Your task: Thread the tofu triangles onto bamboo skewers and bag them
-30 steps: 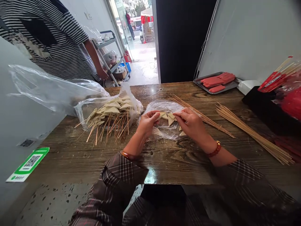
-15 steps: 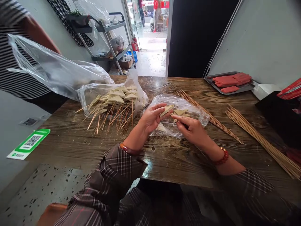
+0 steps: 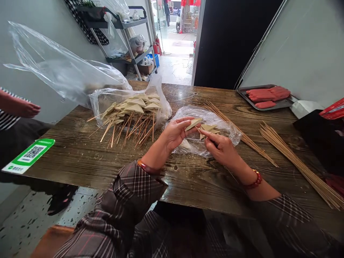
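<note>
My left hand [image 3: 176, 132] pinches a pale, flat triangular food piece [image 3: 194, 124] between thumb and fingers. My right hand [image 3: 220, 145] grips a thin wooden skewer [image 3: 199, 131], whose front end meets the lower edge of that piece; how deep it sits I cannot tell. Under both hands lies a clear plastic bag [image 3: 185, 114] with a few more pale triangles [image 3: 209, 128] on it. To the left, a second plastic bag [image 3: 164, 104] holds a heap of skewered triangles [image 3: 135, 107], their sticks pointing toward me.
Two bundles of bare skewers, a nearer-middle bundle [image 3: 242, 136] and a right bundle [image 3: 298, 161], lie on the wooden table [image 3: 113, 168]. A tray [image 3: 243, 94] of red food sticks stands far right beside a black box [image 3: 309, 132]. A QR-code card [image 3: 30, 156] lies left; another person's hand [image 3: 25, 108] is beyond it.
My view has shifted slightly. Both hands keep nearly the same place, still holding the triangle and skewer. The person at the left has moved down and away from the plastic bag.
</note>
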Available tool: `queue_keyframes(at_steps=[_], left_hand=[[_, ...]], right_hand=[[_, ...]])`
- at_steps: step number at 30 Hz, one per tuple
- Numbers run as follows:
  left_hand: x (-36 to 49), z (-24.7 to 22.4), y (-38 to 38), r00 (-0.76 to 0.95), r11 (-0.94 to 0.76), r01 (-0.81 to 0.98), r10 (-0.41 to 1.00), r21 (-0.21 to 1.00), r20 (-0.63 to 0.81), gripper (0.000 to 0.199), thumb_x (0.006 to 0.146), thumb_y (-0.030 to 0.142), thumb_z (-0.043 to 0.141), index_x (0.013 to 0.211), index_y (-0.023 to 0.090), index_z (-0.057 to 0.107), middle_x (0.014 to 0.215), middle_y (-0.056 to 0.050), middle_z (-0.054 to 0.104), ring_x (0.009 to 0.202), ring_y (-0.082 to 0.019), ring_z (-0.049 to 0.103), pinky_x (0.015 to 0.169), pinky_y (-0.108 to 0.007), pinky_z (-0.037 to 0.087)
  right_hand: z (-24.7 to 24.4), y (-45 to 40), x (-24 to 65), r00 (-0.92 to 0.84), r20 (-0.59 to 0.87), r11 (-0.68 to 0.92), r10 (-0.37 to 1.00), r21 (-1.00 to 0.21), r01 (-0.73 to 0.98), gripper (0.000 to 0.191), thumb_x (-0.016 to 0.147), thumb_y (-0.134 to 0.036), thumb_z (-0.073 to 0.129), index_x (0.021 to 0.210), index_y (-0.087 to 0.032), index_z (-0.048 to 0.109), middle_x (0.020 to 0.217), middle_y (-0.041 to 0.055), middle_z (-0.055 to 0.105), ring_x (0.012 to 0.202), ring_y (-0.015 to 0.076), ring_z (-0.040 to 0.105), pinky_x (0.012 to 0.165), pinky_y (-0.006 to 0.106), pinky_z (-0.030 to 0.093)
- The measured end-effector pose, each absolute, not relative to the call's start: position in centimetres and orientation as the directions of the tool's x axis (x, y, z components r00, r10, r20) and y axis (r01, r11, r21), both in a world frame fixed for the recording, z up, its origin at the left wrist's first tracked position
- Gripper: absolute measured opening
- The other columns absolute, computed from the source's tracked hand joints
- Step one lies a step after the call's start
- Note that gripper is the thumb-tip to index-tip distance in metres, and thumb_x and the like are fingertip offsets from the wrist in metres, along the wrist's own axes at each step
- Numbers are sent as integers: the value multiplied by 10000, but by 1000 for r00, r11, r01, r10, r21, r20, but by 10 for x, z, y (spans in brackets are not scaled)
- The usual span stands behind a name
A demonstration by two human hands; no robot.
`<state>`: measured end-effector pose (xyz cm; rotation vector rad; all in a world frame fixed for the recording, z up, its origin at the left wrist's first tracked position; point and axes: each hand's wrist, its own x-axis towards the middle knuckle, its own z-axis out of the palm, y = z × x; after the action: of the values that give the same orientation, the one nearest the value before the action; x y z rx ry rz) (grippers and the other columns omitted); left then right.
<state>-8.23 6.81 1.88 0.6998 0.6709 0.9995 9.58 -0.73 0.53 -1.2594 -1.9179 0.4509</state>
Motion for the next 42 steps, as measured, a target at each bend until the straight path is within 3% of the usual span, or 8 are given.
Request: queue_keyframes(at_steps=[12, 18, 24, 32, 42], left_hand=[[-82, 22, 65, 380, 351, -472, 909, 808, -173, 109, 789, 47, 663, 893, 66, 684, 879, -115, 744, 860, -211, 741, 945, -405, 557], [-81, 21, 65, 371, 303, -442, 919, 844, -136, 122, 767, 72, 706, 887, 75, 682, 899, -105, 741, 811, -200, 743, 887, -380, 580], [-80, 22, 64, 354, 298, -425, 924, 855, -145, 123, 777, 65, 683, 899, 77, 681, 890, -103, 745, 771, -184, 740, 816, -339, 591], [-82, 24, 64, 373, 362, -477, 908, 801, -189, 92, 793, 34, 638, 854, 61, 701, 855, -124, 749, 796, -204, 743, 906, -385, 567], [-82, 21, 65, 380, 367, -488, 906, 792, -187, 103, 788, 31, 638, 867, 55, 699, 876, -133, 752, 814, -210, 744, 904, -377, 568]], right_hand=[[5, -6, 96, -205, 391, 429, 897, -660, 617, 459, 872, -202, 440, 1259, -133, 676, 673, 12, 675, 517, 116, 495, 601, 261, 460], [1, -5, 98, -214, 366, 417, 906, -677, 606, 462, 865, -205, 439, 1251, -123, 680, 635, 2, 648, 478, 102, 433, 534, 241, 409], [4, -6, 97, -215, 350, 406, 912, -691, 598, 462, 856, -186, 438, 1240, -124, 686, 666, 6, 653, 516, 102, 458, 537, 234, 399], [9, -8, 96, -213, 358, 413, 909, -705, 576, 463, 868, -191, 435, 1250, -105, 682, 565, -22, 547, 472, 92, 404, 502, 231, 367], [7, -7, 97, -210, 364, 414, 907, -687, 597, 460, 866, -202, 442, 1245, -120, 688, 634, 6, 633, 504, 104, 455, 525, 238, 395]])
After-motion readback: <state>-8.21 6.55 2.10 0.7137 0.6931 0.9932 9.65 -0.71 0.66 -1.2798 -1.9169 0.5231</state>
